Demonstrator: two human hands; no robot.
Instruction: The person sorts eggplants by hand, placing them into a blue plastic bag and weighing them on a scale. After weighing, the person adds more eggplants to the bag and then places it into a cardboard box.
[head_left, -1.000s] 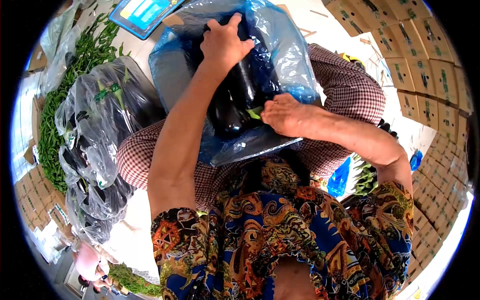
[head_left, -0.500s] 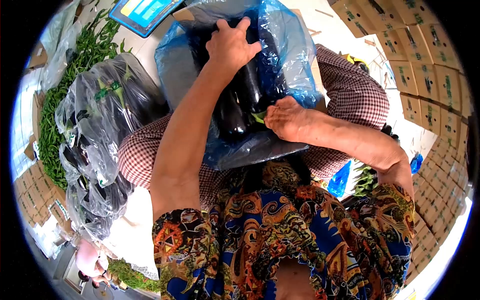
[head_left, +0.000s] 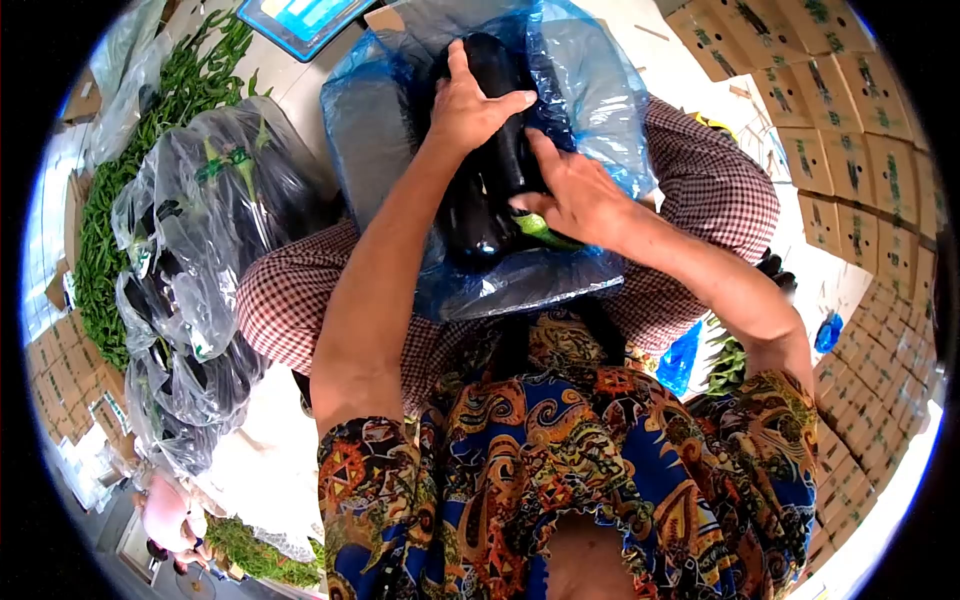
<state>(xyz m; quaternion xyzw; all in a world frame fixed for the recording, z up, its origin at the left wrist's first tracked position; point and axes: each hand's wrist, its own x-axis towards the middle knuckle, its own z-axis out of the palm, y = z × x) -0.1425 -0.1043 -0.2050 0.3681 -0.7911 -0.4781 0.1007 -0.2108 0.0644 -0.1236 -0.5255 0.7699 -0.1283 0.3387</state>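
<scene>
A blue plastic bag (head_left: 600, 95) lies on my lap, holding several dark purple eggplants (head_left: 478, 215) with green stems. My left hand (head_left: 468, 105) presses down on the upper eggplants inside the bag, fingers spread over one. My right hand (head_left: 572, 195) lies on the lower eggplants near a green stem (head_left: 545, 230), fingers curled against them. Both hands are inside the bag's open mouth.
Clear plastic bags of eggplants (head_left: 200, 250) are piled at my left, beside a heap of green peppers (head_left: 110, 230). A blue scale (head_left: 300, 18) sits at the top. Stacked cardboard boxes (head_left: 860, 130) line the right side. Another blue bag (head_left: 682, 355) lies by my right knee.
My right hand moved up from the bag's lower edge onto the eggplants. My left hand shifted slightly, and one eggplant now shows above it at the bag's top.
</scene>
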